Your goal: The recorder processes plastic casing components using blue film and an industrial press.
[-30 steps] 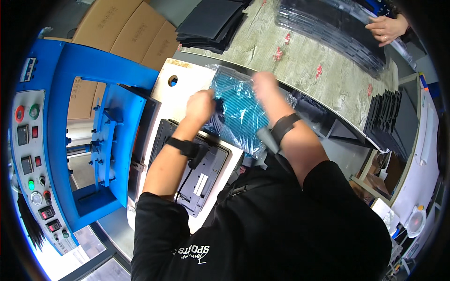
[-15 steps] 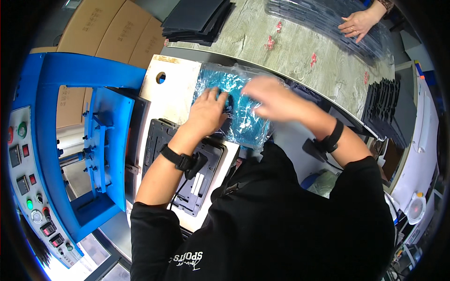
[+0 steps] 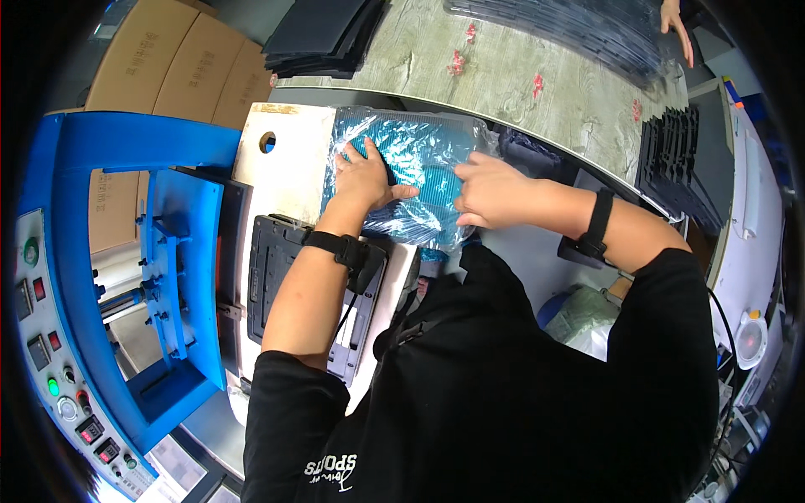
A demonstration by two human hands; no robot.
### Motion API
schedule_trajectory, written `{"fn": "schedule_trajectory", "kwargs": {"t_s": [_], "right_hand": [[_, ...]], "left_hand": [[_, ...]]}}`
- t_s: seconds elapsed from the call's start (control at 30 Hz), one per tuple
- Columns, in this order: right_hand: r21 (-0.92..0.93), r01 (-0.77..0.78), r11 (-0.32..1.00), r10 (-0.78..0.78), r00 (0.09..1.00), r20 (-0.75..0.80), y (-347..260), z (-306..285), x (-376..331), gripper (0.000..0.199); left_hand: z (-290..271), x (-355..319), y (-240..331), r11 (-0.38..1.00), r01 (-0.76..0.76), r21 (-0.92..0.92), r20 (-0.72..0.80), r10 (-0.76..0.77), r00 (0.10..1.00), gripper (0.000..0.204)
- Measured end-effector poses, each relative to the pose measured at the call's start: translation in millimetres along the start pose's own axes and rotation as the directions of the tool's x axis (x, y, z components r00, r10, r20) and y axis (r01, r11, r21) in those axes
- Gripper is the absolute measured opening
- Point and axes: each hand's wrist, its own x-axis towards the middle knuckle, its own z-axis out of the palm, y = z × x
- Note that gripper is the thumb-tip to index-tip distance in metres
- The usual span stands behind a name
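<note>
Head view: the left hand (image 3: 366,176) lies flat, fingers spread, on a teal sheet in a clear plastic bag (image 3: 411,172) that rests at the far right corner of the pale board (image 3: 285,168) beside the blue press frame (image 3: 126,277). The right hand (image 3: 489,194) presses its fingers together on the bag's right edge. This looks like smoothing or seating the bag; next it would need squaring to the board's edge

Glossy, crinkled clear plastic bag (image 3: 411,168) over ribbed blue sheets; pale matt wooden board (image 3: 285,163) beneath; smooth painted blue metal press (image 3: 126,168); matt brown cardboard boxes (image 3: 168,67).
</note>
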Motion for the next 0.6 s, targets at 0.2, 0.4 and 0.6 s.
{"fn": "schedule_trajectory", "kwargs": {"t_s": [0.2,0.4,0.6], "right_hand": [[0.091,-0.147,0.985,0.159,0.976,-0.147,-40,28,-59,0.025],[0.189,-0.356,0.915,0.399,0.862,-0.311,-49,100,-112,0.025],[0.515,-0.555,0.653,0.673,0.738,-0.057,-96,141,-144,0.034]], "left_hand": [[5,-1,1,1.0,0.025,0.014,0.01,-0.025,1.0,0.135],[8,0,-1,0.997,-0.06,0.047,-0.027,0.061,0.998,0.125],[4,8,-9,0.999,-0.049,0.017,-0.076,0.05,0.996,0.119]]}}
